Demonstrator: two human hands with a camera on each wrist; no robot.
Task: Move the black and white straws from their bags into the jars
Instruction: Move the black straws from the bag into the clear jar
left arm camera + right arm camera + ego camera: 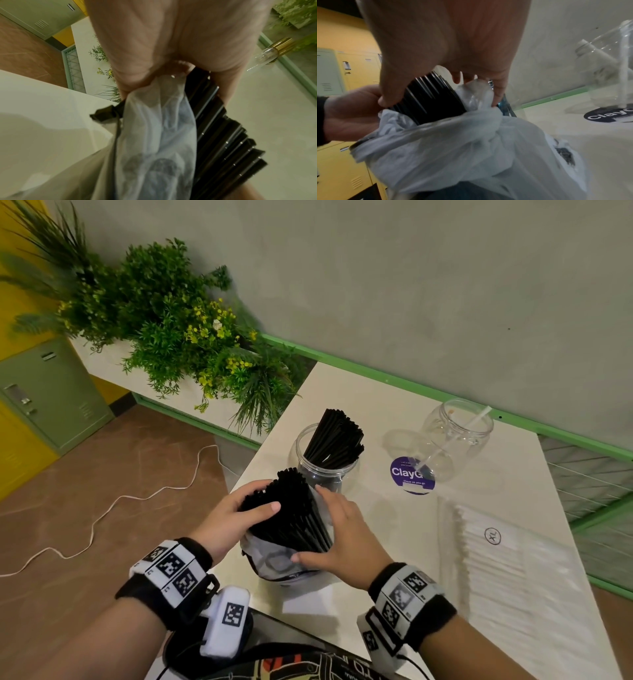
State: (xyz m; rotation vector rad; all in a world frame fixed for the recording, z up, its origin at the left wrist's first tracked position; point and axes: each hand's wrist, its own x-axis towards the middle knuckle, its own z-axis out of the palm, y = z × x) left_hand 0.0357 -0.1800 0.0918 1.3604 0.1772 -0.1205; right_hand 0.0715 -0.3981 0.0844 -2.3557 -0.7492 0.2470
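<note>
I am gripping glossy black straws with left hand; right hand is pinching crinkled translucent bag.

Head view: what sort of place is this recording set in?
Probably a cafe or shared pantry counter, not a home: bulk black straws going into a clear jar, a "Clean as you go" sticker on the table, and metal lockers by a planter.
</note>
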